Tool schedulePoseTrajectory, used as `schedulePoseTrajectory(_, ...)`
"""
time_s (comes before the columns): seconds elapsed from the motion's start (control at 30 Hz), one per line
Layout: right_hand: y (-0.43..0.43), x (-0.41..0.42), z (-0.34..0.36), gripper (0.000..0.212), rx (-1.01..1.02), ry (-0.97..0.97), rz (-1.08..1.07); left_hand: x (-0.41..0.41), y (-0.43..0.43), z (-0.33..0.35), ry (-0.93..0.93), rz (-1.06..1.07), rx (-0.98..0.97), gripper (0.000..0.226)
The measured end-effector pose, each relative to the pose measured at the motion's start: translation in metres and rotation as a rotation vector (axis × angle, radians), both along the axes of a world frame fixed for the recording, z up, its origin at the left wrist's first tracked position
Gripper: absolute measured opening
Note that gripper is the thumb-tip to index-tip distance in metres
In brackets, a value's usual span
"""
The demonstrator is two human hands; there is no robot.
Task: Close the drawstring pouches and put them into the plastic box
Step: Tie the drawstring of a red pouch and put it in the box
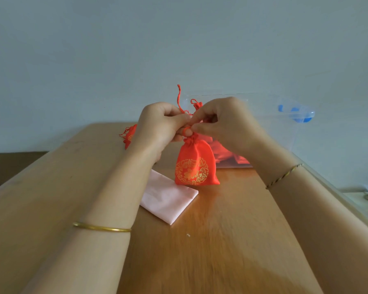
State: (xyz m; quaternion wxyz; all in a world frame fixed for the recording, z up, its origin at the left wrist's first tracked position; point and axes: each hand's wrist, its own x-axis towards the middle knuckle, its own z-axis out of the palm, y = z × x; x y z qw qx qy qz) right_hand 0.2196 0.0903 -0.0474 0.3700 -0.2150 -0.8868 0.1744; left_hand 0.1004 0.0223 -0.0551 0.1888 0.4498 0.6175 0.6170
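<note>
A red drawstring pouch [194, 164] with a gold round pattern hangs upright over the wooden table [232, 240], its neck gathered tight. My left hand [162, 124] and my right hand [223, 122] meet just above the neck, each pinching the red drawstring [179, 98], whose loose end sticks up. Behind my hands stands the clear plastic box [274, 132] with red pouches [232, 157] lying inside. Another red pouch [129, 135] lies on the table at the far left, partly hidden by my left hand.
A folded pink cloth [168, 200] lies flat on the table under and in front of the held pouch. The box has a blue latch [302, 113] at its right end. A pale wall stands close behind the table.
</note>
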Motion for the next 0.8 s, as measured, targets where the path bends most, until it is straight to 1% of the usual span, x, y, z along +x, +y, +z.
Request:
schedulePoseTrajectory(0.1,-0.001,-0.001,0.001,0.012,0.082,-0.055,-0.043,0.002,0.001,0.001,0.022,0.022,0.018,0.012)
schedulePoseTrajectory(0.17,0.000,-0.003,-0.001,0.012,0.073,-0.048,-0.052,0.002,0.002,0.003,0.021,0.056,0.029,0.008)
schedulePoseTrajectory(0.2,0.001,-0.005,-0.004,0.013,0.014,-0.027,-0.044,0.001,0.003,0.004,0.010,0.077,0.041,0.009)
schedulePoseTrajectory(0.23,0.002,-0.006,-0.006,0.015,-0.100,0.009,-0.029,0.000,0.003,0.005,-0.003,0.101,0.058,0.010)
schedulePoseTrajectory(0.3,0.006,-0.005,-0.010,0.017,-0.432,0.114,0.009,-0.003,0.001,0.009,0.019,0.156,0.095,0.014)
schedulePoseTrajectory(0.37,0.011,-0.004,-0.012,0.016,-0.735,0.190,0.071,-0.004,-0.003,0.013,0.125,0.157,0.110,0.016)
schedulePoseTrajectory(0.43,0.010,-0.003,-0.011,0.017,-0.941,0.231,0.137,-0.001,-0.009,0.016,0.265,0.083,0.081,0.017)
schedulePoseTrajectory(0.47,0.010,-0.003,-0.010,0.015,-1.019,0.255,0.160,0.001,-0.011,0.016,0.341,0.045,0.055,0.017)
schedulePoseTrajectory(0.5,0.009,-0.003,-0.009,0.019,-1.081,0.284,0.174,0.003,-0.011,0.016,0.424,0.032,0.028,0.017)
schedulePoseTrajectory(0.53,0.010,-0.003,-0.008,0.025,-1.139,0.314,0.184,0.005,-0.011,0.016,0.508,0.051,0.002,0.018)
schedulePoseTrajectory(0.6,0.009,-0.002,-0.006,0.029,-1.231,0.346,0.210,0.007,-0.009,0.016,0.633,0.125,-0.022,0.021)
schedulePoseTrajectory(0.73,0.009,-0.001,-0.006,0.029,-1.356,0.366,0.247,0.006,-0.009,0.015,0.724,0.179,-0.032,0.014)
schedulePoseTrajectory(0.8,0.008,0.000,-0.006,0.029,-1.407,0.370,0.267,0.007,-0.008,0.014,0.754,0.198,-0.036,0.015)
